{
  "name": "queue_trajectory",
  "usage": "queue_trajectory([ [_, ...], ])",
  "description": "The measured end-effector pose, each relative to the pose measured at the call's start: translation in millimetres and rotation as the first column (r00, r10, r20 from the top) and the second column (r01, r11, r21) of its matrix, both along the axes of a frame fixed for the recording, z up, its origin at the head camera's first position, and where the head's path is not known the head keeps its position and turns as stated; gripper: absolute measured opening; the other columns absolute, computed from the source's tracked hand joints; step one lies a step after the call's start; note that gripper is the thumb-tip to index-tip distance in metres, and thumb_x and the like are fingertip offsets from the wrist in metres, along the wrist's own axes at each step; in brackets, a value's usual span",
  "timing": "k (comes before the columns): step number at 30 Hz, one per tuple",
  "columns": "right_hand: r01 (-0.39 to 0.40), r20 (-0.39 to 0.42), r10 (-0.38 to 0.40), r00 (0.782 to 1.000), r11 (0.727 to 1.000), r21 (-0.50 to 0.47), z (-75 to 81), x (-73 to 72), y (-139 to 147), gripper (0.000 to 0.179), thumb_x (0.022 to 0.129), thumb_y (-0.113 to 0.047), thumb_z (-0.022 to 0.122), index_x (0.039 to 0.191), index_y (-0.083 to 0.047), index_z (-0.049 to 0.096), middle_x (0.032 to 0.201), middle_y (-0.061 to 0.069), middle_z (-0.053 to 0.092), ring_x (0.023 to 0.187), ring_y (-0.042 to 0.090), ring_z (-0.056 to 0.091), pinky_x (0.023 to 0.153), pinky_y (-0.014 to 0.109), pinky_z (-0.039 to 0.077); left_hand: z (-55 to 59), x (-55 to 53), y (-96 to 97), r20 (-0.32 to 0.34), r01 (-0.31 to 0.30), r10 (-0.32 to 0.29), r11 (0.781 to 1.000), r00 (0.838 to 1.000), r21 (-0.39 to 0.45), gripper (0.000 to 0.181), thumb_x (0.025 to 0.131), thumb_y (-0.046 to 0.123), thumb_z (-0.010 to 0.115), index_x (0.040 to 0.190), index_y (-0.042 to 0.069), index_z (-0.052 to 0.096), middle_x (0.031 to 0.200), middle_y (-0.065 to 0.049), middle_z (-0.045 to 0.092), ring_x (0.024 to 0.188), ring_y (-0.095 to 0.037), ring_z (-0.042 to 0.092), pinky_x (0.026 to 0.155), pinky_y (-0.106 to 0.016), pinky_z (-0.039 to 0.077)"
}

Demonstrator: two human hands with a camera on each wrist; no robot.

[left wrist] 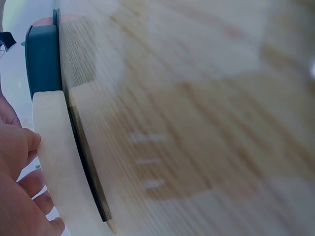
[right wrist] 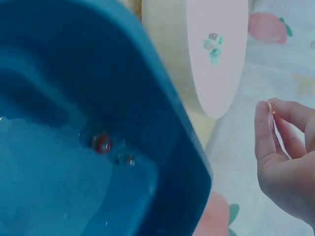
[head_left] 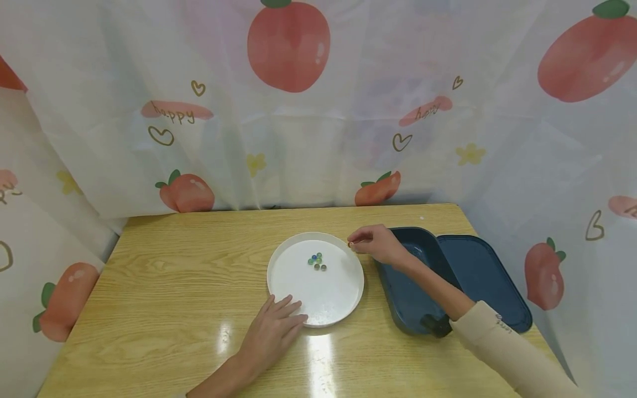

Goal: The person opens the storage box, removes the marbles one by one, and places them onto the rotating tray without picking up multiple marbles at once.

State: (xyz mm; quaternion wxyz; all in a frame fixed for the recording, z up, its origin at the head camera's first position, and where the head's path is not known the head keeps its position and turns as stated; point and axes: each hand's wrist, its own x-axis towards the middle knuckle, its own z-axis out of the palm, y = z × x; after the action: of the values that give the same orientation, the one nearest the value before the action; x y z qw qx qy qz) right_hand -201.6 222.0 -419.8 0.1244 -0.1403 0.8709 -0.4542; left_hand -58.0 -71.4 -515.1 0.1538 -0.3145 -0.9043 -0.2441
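Note:
A round white plate (head_left: 328, 298) lies on the table with several small glass marbles (head_left: 317, 261), green and blue among them, grouped in its upper middle. My left hand (head_left: 271, 334) rests on the plate's near-left rim, fingers extended; the left wrist view shows its fingertips at the plate's side wall (left wrist: 51, 147). Above the plate's right edge, my right hand (head_left: 380, 244) pinches a small orange-and-clear marble (head_left: 350, 244) between thumb and fingertips. Beneath that forearm stands a deep blue tub (head_left: 398, 293); the right wrist view shows a reddish marble (right wrist: 102, 143) and a clearer one (right wrist: 129, 160) inside.
Partly beneath the tub's right side lies a flat dark blue tray or lid (head_left: 490, 276). A black part (head_left: 437, 325) sits at the tub's near edge. The wooden table (head_left: 189, 276) meets a printed curtain (head_left: 308, 149) at the back.

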Motion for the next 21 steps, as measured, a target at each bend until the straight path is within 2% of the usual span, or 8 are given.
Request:
queue_trajectory([
  [8,-0.015,0.05,0.015,0.999,1.0,-0.015,-14.1,-2.1,-26,0.022,0.093,-0.003,0.065,0.112,0.008,0.07,0.099,0.01,0.072,0.09,0.022,0.069,0.081,0.033,0.058,0.0,0.2,0.1,0.001,0.001,-0.001,1.0,1.0,0.001,0.013,0.089,0.015,0.075,0.101,0.017,0.079,0.12,-0.006,0.07,0.122,-0.031,0.06,0.104,-0.061,0.04],
  [15,-0.036,0.016,0.035,0.999,0.997,0.067,-27.1,-5.7,-43,0.016,0.092,-0.002,0.066,0.106,0.004,0.073,0.095,0.007,0.073,0.087,0.018,0.067,0.074,0.029,0.056,0.4,0.4,-0.5,-0.013,0.008,-0.008,1.0,1.0,0.003,0.013,0.089,0.015,0.076,0.102,0.017,0.079,0.12,-0.007,0.07,0.121,-0.031,0.06,0.104,-0.061,0.04],
  [21,-0.027,-0.009,0.028,1.0,0.988,0.151,-34.2,-9.5,-52,0.013,0.091,-0.004,0.07,0.103,-0.001,0.075,0.093,0.003,0.073,0.085,0.015,0.064,0.072,0.028,0.052,1.4,-0.3,-0.3,0.01,0.008,-0.008,1.0,1.0,-0.001,0.013,0.09,0.016,0.075,0.102,0.017,0.079,0.121,-0.007,0.07,0.122,-0.032,0.06,0.104,-0.062,0.039],
])
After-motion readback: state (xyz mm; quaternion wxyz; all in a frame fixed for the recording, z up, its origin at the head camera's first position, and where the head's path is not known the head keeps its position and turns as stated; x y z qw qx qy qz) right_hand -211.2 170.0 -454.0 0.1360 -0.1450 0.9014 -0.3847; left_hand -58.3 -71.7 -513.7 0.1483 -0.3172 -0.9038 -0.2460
